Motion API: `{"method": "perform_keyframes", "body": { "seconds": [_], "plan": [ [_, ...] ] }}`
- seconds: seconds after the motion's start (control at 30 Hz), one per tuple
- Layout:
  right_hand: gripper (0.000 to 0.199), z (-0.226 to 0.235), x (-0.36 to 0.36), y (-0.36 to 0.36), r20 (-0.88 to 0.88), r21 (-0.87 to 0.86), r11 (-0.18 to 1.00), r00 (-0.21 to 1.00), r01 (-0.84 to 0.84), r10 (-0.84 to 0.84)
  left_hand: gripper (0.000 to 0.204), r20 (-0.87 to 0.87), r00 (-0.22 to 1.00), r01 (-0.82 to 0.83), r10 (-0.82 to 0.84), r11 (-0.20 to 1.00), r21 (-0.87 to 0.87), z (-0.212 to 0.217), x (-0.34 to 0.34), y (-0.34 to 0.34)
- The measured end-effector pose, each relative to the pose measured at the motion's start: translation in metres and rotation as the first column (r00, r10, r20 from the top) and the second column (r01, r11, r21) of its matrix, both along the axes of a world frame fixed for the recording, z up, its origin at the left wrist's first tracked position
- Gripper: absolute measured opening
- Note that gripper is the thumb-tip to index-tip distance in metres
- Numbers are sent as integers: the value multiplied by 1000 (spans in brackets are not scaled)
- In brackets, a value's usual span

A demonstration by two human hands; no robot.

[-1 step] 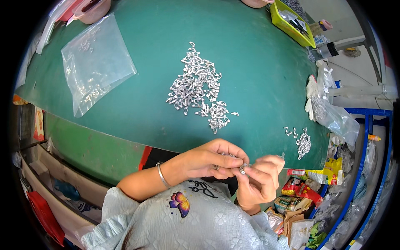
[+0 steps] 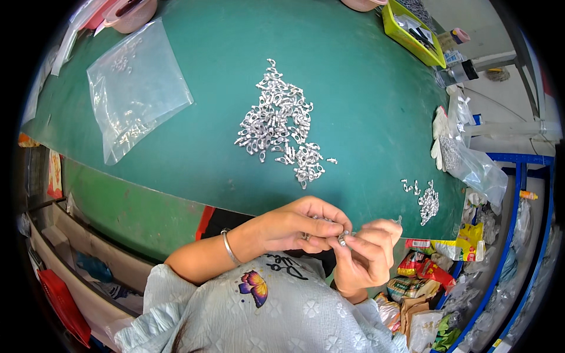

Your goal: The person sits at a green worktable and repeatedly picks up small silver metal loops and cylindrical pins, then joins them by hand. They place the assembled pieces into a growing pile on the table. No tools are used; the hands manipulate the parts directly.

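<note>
My left hand (image 2: 303, 222) and my right hand (image 2: 369, 250) meet just off the near edge of the green table (image 2: 206, 170). Between their fingertips they pinch a small silvery metal piece (image 2: 342, 238). More bits of the same metal show among the curled fingers of my left hand, mostly hidden. Past my hands lies a large loose pile of small silvery looped metal pieces (image 2: 273, 120). A smaller heap of similar pieces (image 2: 429, 205) rests near the table's right edge.
On the left lies a clear plastic bag (image 2: 141, 100) with a few pieces in it. Pink bowls (image 2: 132, 17) and a yellow-green basket (image 2: 412, 35) stand along the far side. White gloves (image 2: 439, 132) lie at the right edge, beside a blue-framed rack (image 2: 518, 200) with bags.
</note>
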State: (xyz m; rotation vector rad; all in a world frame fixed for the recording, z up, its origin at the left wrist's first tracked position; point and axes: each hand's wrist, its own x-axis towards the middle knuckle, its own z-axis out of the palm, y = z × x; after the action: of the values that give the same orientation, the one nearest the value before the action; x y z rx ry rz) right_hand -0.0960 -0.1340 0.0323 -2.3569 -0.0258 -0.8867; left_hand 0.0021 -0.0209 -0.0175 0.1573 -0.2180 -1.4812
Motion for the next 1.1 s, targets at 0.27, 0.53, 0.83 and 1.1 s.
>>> {"method": "perform_keyframes", "body": {
  "seconds": [0.27,0.53,0.83,1.1],
  "plan": [
    [31,-1,0,1,20,-1,1000,1000,23,-23,27,-46,999,5,-6,1000,-21,-1,-1,-1],
    [22,-8,17,-15,-178,78,995,981,-65,78,26,7,979,-199,203,953,230,-15,-8,2],
    [17,-68,65,-48,-296,-91,988,944,127,-149,16,191,903,-428,384,835,345,-14,-8,15],
    [18,-31,38,-19,-77,427,893,978,-143,194,15,521,763,-622,382,651,434,6,-8,16]
  ]
}}
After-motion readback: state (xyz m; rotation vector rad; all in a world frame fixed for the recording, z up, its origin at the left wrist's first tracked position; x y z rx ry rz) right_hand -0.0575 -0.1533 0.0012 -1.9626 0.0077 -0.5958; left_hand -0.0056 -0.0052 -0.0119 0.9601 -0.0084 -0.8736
